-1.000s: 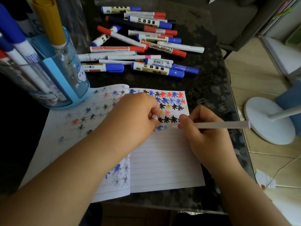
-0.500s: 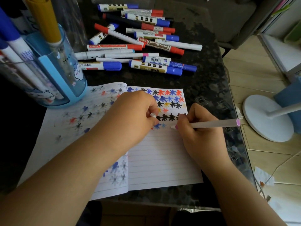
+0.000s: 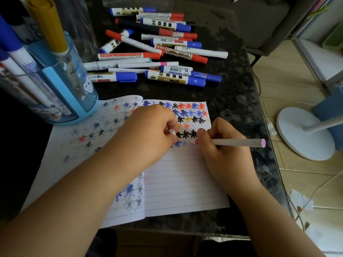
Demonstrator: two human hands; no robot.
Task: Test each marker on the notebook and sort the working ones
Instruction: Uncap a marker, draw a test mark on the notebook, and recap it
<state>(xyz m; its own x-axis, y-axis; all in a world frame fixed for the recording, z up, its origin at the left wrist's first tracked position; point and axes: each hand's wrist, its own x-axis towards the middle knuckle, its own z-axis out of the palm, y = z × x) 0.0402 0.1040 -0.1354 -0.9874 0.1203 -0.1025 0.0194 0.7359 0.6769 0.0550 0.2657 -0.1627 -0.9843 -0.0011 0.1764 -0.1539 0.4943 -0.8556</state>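
Note:
An open lined notebook (image 3: 183, 179) lies on the dark table, its upper part covered with black, blue and red star marks. My right hand (image 3: 220, 154) grips a thin white marker with a pink end (image 3: 239, 142), its pink tip touching the page beside the lowest row of marks. My left hand (image 3: 148, 134) rests on the notebook and pinches the marker's small white cap (image 3: 172, 131). A pile of capped markers (image 3: 157, 51) lies beyond the notebook.
A blue transparent pen holder (image 3: 61, 86) with several markers stands at the left, on the notebook's corner. The table's right edge (image 3: 267, 145) drops to a tiled floor, where a white round lamp base (image 3: 300, 134) and paper scraps lie.
The right hand has shifted the marker slightly, keeping its tip on the page near the lowest marks. The left hand stays on the notebook with the cap. The camera view has drifted a little.

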